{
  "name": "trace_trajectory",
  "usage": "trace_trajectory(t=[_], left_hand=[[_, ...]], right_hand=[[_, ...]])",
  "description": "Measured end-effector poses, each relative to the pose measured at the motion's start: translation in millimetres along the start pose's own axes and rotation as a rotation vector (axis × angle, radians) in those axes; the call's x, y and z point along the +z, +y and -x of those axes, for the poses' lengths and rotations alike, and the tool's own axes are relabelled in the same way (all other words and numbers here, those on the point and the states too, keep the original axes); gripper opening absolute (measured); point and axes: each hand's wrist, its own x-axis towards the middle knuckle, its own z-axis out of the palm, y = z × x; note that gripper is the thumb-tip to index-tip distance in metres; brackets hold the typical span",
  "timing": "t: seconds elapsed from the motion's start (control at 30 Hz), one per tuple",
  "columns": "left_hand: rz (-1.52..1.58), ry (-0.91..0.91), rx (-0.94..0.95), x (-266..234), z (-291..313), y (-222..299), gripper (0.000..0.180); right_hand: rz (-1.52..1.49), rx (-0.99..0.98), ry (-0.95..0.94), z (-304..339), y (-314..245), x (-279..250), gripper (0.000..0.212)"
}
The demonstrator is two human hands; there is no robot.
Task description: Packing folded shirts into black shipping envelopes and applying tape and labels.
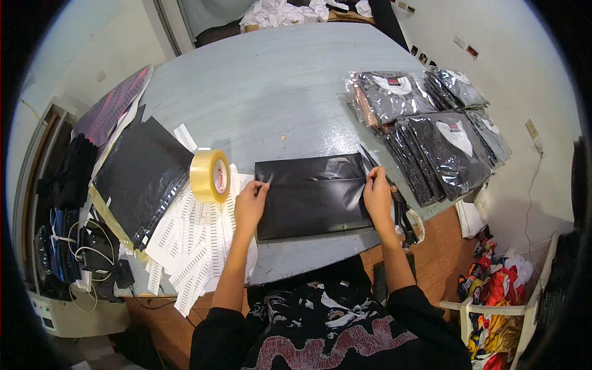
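A black plastic mailing bag [311, 206] lies flat on the table in front of me, with a crease running across its upper part. My left hand [250, 206] pinches its left edge, thumb on top. At the opposite edge, my right hand [377, 191] grips the bag between thumb and fingers. Close to my left hand stands a thick roll of clear yellowish tape [210, 176], resting on a spread of white printed label sheets [191, 237]. Scissors [402, 216] with dark handles lie just right of my right hand, partly hidden by it.
Stacks of grey garments in clear bags [447, 139] occupy the table's right side. A pile of flat black mailing bags [142, 176] lies at left. White cloth [280, 13] is heaped beyond the far edge. A wooden-framed bin of colourful fabric [496, 314] stands on the floor, lower right.
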Motion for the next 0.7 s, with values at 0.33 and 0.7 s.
trace_trajectory(t=[0.33, 0.7], left_hand=[[-0.517, 0.215, 0.224, 13.5, 16.5, 15.3, 0.017], [-0.060, 0.217, 0.731, 7.4, 41.4, 99.8, 0.020]], right_hand=[[0.364, -0.148, 0.076, 4.3, -10.0, 4.4, 0.006], [0.422, -0.137, 0.058, 6.5, 0.0, 7.4, 0.008]])
